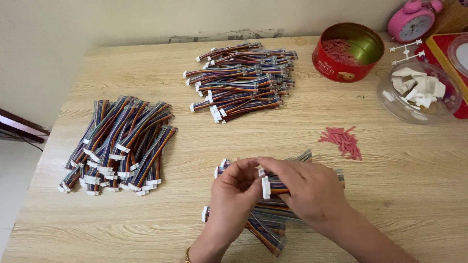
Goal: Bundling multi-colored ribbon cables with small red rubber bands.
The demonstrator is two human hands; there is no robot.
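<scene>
Head view looks down on a pale wood-grain table that carries everything, sorted into separate groups so each kind stays within reach of the person seated at the near edge. The largest group, a pile of multicoloured ribbon cables with white connector ends, lies at the left with its plugs all turned toward the near side. A second stack of the same cables sits further back at the centre, plugs facing left. A third, smaller heap of cables lies under the hands, close enough to draw from.

At the back right stand a round red tin holding red strips, and a clear plastic bowl of white plastic pieces; a pink alarm clock stands behind them. A small loose scatter of red strips lies well apart from the tin, nearer the hands.

The left hand and right hand meet just above the near heap. Both pinch one ribbon cable, fingertips pressed together around its white connector, which stands upright between them, lifted clear of the heap so that the plug end faces the person.
</scene>
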